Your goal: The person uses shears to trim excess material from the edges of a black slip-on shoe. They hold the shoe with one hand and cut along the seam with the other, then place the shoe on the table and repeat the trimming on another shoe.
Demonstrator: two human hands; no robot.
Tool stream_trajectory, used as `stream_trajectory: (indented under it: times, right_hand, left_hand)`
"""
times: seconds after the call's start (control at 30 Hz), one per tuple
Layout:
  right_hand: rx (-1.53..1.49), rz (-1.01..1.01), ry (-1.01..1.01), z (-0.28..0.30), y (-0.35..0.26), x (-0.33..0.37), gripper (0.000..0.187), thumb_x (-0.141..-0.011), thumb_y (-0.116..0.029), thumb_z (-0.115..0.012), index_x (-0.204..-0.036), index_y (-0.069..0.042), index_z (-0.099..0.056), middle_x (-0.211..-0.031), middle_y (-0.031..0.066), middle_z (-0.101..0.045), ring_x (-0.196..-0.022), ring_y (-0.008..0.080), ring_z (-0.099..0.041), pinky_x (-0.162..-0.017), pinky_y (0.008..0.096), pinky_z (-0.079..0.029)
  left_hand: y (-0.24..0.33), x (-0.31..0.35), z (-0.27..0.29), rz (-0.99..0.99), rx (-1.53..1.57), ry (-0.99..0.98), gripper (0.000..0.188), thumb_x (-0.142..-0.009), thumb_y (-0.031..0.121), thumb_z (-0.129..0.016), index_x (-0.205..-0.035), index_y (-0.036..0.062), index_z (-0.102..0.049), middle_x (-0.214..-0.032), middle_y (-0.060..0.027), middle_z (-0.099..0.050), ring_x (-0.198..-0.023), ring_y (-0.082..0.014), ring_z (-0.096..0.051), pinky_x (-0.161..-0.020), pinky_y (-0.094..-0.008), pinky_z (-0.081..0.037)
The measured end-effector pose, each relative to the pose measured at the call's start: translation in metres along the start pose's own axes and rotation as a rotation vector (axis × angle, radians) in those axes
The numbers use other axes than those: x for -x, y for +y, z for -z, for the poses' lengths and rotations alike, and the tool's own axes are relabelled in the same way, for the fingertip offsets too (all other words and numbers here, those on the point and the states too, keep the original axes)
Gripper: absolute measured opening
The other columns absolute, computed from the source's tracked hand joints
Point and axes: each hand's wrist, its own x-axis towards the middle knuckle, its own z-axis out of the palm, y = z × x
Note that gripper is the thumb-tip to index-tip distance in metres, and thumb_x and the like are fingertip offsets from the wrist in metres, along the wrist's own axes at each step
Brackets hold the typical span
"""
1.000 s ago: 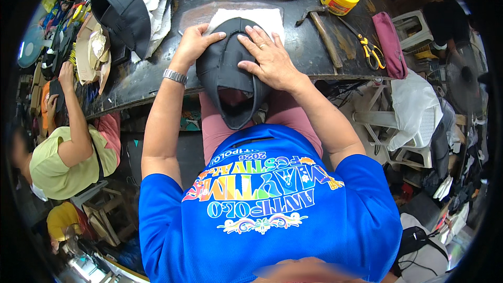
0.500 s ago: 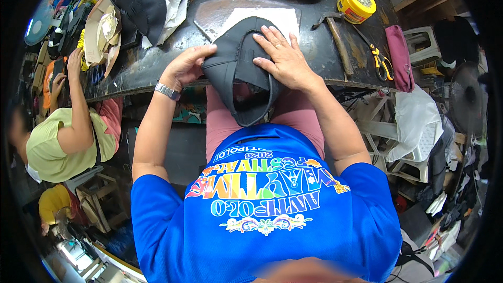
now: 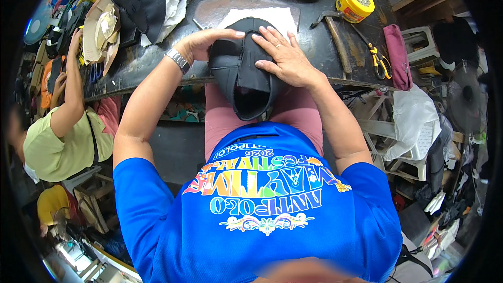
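Note:
A black shoe upper (image 3: 254, 68) lies over the near table edge, its opening toward me and its lower part above my lap. My left hand (image 3: 201, 44) is at its upper left edge, thumb stretched across the top and fingers curled under the side, partly hidden. Flat on the right half rests my right hand (image 3: 285, 58), its fingers spread over the black material and a ring on one finger. Beneath the far end of the upper is a white sheet (image 3: 285, 18) on a dark slab (image 3: 217, 8).
Farther right stand a yellow tub (image 3: 356, 4), a hammer (image 3: 338, 44), yellow-handled scissors (image 3: 378, 63) and a maroon pouch (image 3: 398, 57). More black uppers (image 3: 139, 0) and paper sheets (image 3: 173, 5) lie at the far left. A co-worker in a light green shirt (image 3: 68, 139) sits at left.
My left hand has moved up and right along the upper, its elbow swinging outward. The upper has turned slightly and its opening looks narrower. My right hand has stayed nearly in place.

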Motion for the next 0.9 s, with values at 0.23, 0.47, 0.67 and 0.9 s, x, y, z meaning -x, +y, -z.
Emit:
stream_trajectory:
  times: [0.23,0.47,0.67,0.9]
  right_hand:
    - [-0.003,-0.022,0.049,-0.005,-0.002,0.001,0.072,-0.094,-0.057,-0.047,-0.152,-0.016,-0.032,-0.159,0.0121,-0.025,-0.149,0.0272,-0.018,-0.118,0.0555,-0.003]
    - [0.009,-0.066,0.059,-0.003,-0.009,0.001,0.071,-0.095,-0.054,-0.047,-0.152,-0.014,-0.031,-0.159,0.0114,-0.025,-0.149,0.0264,-0.018,-0.117,0.0598,-0.002]
    - [-0.144,-0.158,0.2,0.028,0.025,0.045,0.055,-0.095,-0.039,-0.056,-0.141,-0.011,-0.047,-0.14,0.0181,-0.049,-0.132,0.0335,-0.042,-0.11,0.0508,-0.029]
    - [0.461,-0.852,0.433,0.098,0.155,0.143,0.029,-0.087,-0.018,-0.059,-0.111,-0.003,-0.063,-0.104,0.0204,-0.066,-0.098,0.0402,-0.063,-0.085,0.0496,-0.05]
  left_hand:
    - [0.002,-0.018,-0.008,-0.083,-0.345,0.208,0.047,-0.08,0.021,-0.076,-0.118,-0.002,-0.062,-0.105,-0.0139,-0.07,-0.083,-0.0193,-0.069,-0.077,-0.0322,-0.057]
    - [-0.011,-0.024,-0.011,-0.381,-0.531,0.315,0.045,-0.079,0.008,-0.072,-0.122,0.0002,-0.06,-0.104,-0.0066,-0.068,-0.088,-0.0131,-0.063,-0.08,-0.0275,-0.052]
    - [-0.026,-0.016,-0.015,-0.439,-0.328,0.352,0.041,-0.081,0.002,-0.07,-0.121,-0.001,-0.061,-0.1,-0.0062,-0.069,-0.083,-0.0111,-0.065,-0.075,-0.0259,-0.054]
    - [-0.042,-0.001,-0.007,-0.412,-0.103,0.399,0.034,-0.083,0.004,-0.073,-0.116,-0.0011,-0.064,-0.098,-0.0065,-0.07,-0.079,-0.0111,-0.067,-0.071,-0.0253,-0.055]
